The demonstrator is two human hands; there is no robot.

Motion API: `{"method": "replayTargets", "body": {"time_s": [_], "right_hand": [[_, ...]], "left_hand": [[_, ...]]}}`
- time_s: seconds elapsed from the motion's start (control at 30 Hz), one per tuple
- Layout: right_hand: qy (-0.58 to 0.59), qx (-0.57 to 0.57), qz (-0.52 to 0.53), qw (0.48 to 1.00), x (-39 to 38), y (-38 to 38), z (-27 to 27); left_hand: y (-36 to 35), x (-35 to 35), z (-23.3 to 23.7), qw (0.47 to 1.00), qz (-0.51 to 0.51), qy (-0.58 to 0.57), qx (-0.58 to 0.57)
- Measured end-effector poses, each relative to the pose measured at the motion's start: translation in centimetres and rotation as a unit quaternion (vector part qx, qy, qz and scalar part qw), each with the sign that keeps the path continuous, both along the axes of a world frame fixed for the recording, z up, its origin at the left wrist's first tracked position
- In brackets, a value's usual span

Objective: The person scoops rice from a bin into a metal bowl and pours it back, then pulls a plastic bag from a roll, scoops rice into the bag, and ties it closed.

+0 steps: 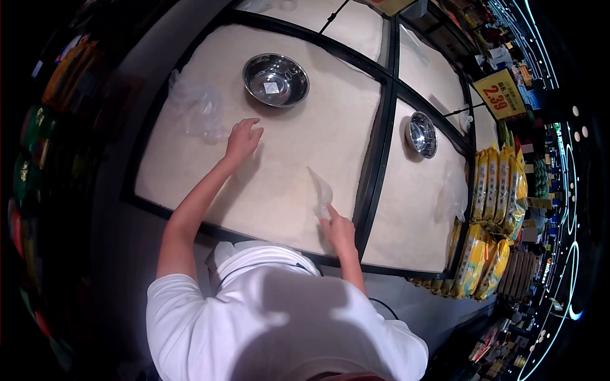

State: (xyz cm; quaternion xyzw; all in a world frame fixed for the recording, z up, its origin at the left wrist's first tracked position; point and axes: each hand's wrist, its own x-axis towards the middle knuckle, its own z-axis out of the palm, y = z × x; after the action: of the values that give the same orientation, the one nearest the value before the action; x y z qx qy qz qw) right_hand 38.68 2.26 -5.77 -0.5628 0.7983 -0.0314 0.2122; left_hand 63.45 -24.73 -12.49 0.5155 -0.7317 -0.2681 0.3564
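My left hand reaches over a large black-framed bin filled with fine, pale, rice-like grain. Its fingers are apart and hold nothing. Just beyond them, a shiny metal bowl rests on the grain with a small white label inside. A heap of clear plastic bags lies to the left of this hand. Near the front right corner of the bin, my right hand grips the near end of a narrow, translucent plastic bag. The bag's pointed far end extends over the grain.
Black dividers separate neighbouring bins of pale grain. A second metal bowl and another clear bag lie in the right bin. Yellow packages are stacked beyond its right edge. A yellow price sign reading 2.39 stands at the back right.
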Motion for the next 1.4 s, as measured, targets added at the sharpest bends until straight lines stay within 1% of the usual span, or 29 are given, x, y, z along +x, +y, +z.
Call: {"method": "replayTargets", "body": {"time_s": [0.1,0.2,0.4,0.57,0.67,0.7,0.8,0.9,1.03,1.13,1.23,1.3,1.37,1.4], "right_hand": [[-0.003,-0.003,0.001,1.0,-0.2,0.1,-0.2],[-0.008,-0.011,0.004,1.0,-0.4,0.1,-0.2],[-0.016,-0.003,0.003,1.0,-0.1,0.0,0.5],[-0.013,0.019,0.026,0.999,-1.0,-0.1,0.6],[-0.043,0.054,0.018,0.997,-1.9,-0.9,3.8],[-0.039,0.064,0.004,0.997,-2.3,-1.1,5.0],[-0.014,0.06,0.014,0.998,-3.7,-1.0,8.4],[-0.013,0.051,0.011,0.999,-4.8,-0.7,11.5],[-0.003,0.051,0.008,0.999,-4.3,-1.0,14.2],[0.028,0.047,0.069,0.996,-3.4,-2.2,12.4],[0.052,0.083,0.161,0.982,-1.9,-4.6,7.7],[0.073,0.111,0.182,0.974,0.0,-6.5,5.3],[0.098,0.101,0.216,0.966,1.2,-7.5,3.2],[0.111,0.096,0.233,0.961,1.9,-7.9,3.1]], "left_hand": [[3.2,0.9,0.1,0.999,-0.035,0.001,0.005],[5.6,2.4,-1.3,0.999,-0.029,-0.021,-0.028],[11.0,6.3,-2.5,0.991,0.011,-0.134,-0.013],[13.5,8.1,-2.4,0.984,-0.011,-0.179,-0.01],[14.5,8.5,-3.2,0.979,-0.014,-0.202,0.017],[14.9,8.5,-3.5,0.977,-0.016,-0.209,0.031],[16.4,8.0,-3.7,0.969,-0.043,-0.228,0.083],[18.0,7.7,-3.1,0.964,-0.073,-0.243,0.085],[18.8,7.3,-2.7,0.959,-0.088,-0.257,0.078],[18.8,7.2,-2.5,0.956,-0.097,-0.267,0.073],[18.7,7.1,-2.6,0.957,-0.094,-0.266,0.074],[18.6,7.0,-2.7,0.955,-0.096,-0.268,0.077],[18.5,7.0,-2.8,0.956,-0.097,-0.268,0.073],[18.5,7.0,-2.8,0.956,-0.098,-0.268,0.07]]}}
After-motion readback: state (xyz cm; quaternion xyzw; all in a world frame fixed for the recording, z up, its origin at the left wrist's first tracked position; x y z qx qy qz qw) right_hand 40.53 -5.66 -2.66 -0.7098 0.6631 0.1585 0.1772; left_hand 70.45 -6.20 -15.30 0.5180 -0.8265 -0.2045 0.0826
